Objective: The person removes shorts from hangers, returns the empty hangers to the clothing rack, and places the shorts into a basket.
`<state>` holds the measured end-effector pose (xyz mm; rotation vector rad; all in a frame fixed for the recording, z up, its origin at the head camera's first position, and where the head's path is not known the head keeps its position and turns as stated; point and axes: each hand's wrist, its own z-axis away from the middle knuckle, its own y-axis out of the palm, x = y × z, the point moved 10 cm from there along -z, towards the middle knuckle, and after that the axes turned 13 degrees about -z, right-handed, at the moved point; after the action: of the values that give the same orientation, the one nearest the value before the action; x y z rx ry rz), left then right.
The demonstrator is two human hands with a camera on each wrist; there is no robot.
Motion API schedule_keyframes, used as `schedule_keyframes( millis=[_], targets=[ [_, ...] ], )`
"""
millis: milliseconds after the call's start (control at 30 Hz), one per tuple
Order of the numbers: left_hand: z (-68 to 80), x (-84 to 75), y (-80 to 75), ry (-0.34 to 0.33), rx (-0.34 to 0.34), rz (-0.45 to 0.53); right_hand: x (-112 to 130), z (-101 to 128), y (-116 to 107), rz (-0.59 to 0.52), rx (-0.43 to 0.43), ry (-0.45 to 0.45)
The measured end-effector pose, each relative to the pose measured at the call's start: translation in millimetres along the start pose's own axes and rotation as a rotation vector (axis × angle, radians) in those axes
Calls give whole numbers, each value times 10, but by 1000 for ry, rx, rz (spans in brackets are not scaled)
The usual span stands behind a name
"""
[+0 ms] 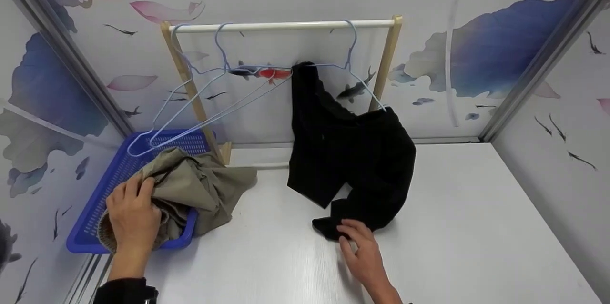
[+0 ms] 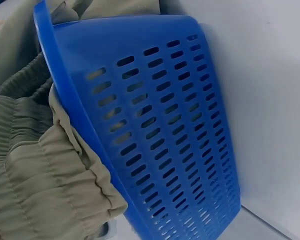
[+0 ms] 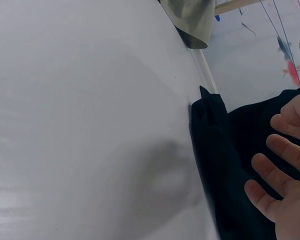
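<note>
A black garment (image 1: 355, 161) hangs from a light-blue wire hanger (image 1: 350, 61) on the white rail (image 1: 286, 25), its lower end lying on the white table (image 1: 476, 228). My right hand (image 1: 363, 251) is flat and open at that lower end, fingers (image 3: 272, 172) straight beside the black cloth (image 3: 225, 165). An olive-green garment (image 1: 190, 185) spills from the blue plastic basket (image 1: 119, 170) at the left. My left hand (image 1: 133, 218) grips it at the basket's near end. The left wrist view shows its elastic waistband (image 2: 35, 170) over the basket wall (image 2: 160, 130).
Two empty blue wire hangers (image 1: 190, 99) hang at the rail's left end, dipping toward the basket. The wooden rack posts (image 1: 388, 61) stand at the back of the table. Patterned walls close in on three sides.
</note>
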<state>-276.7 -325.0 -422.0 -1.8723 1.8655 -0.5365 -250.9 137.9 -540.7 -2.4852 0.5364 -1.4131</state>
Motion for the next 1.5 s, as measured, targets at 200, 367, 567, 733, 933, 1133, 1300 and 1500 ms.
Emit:
schedule_keyframes(
  millis=[200,367,567,733,933,1133,1300,1500],
  targets=[
    [29,97,244,-110,276,1,6,-1,-2,1,5,0],
    [37,78,399,-112,469,-37,-20,2,6,0,12,21],
    [54,-30,595,-119,674,-45,-42,2,13,-10,20,43],
    [79,-190,757,-95,787,-86,-44,7,10,-13,20,49],
    [120,-337,955,-101,885,-155,-42,12,7,-21,13,55],
    [156,-415,1105,-115,952,-236,-56,22,27,-22,18,73],
    [140,-467,1151,-88,915,-303,-81,24,57,-44,42,103],
    [126,-449,1164,-87,875,-313,-88,20,41,-52,42,93]
  ],
)
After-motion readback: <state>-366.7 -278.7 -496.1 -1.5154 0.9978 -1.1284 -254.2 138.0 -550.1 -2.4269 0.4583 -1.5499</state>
